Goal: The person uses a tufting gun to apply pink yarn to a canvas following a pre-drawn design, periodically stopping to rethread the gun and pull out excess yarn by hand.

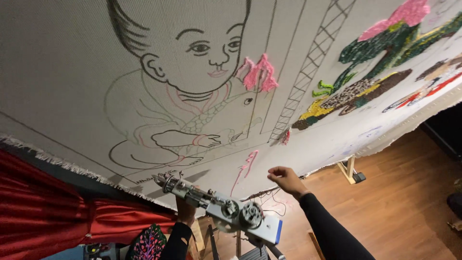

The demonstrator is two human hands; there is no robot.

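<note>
Left hand (185,210) is gripping the grey metal tufting gun (219,209) from below, fingers clamped on it, muzzle pointing at the far white stretched canvas (72,72); right hand (287,179) is pressing loosely curled on the canvas edge, right of the gun; pink yarn patch (260,73) is sitting farther up.

The right hand (287,179) is raised on a black-sleeved arm reaching up from lower right, fingers loosely curled, knuckles near. The left hand (185,210), lower left, is mostly hidden, its grip closed.

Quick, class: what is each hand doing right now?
Left hand: closed around the tufting gun.
Right hand: fingers curled, resting against the canvas, holding nothing visible.
</note>
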